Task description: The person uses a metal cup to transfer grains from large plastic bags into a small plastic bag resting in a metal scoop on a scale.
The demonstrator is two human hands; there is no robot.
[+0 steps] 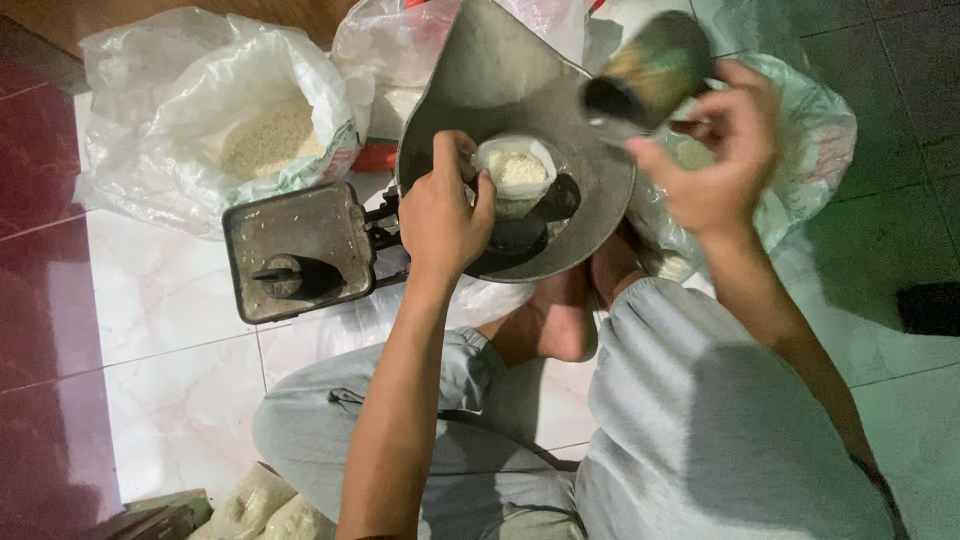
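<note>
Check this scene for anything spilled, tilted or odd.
Nothing stands out. The left hand steadies a small bag of grain in the scale pan; the right hand holds a tipped can above it.

Dull grey metal scale pan (520, 70), thin translucent plastic bag (515, 165), glossy tiled floor (160, 290), worn metal can (650, 70).

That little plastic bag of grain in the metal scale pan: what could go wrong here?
1. The small plastic bag is held open only by the left hand; if its fingers slip, the mouth may fold and grain could spill into the scale pan.
2. The tin can in the right hand is tilted beside the bag, not over it, so a pour might miss.
</note>
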